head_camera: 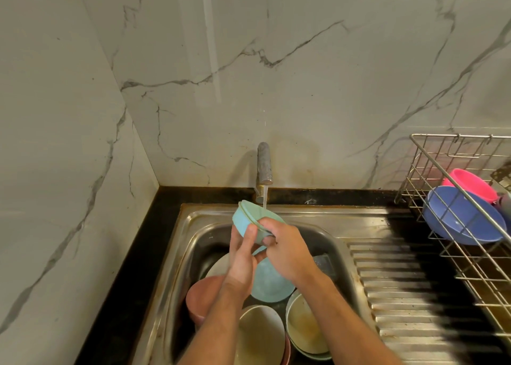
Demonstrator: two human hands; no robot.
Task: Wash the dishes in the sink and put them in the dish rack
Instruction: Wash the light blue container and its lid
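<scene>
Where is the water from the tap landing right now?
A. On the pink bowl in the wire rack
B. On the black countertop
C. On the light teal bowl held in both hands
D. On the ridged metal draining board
C: the thin stream of water from the grey metal tap falls onto the light teal bowl, gripped by the left hand and right hand above the steel sink.
</scene>
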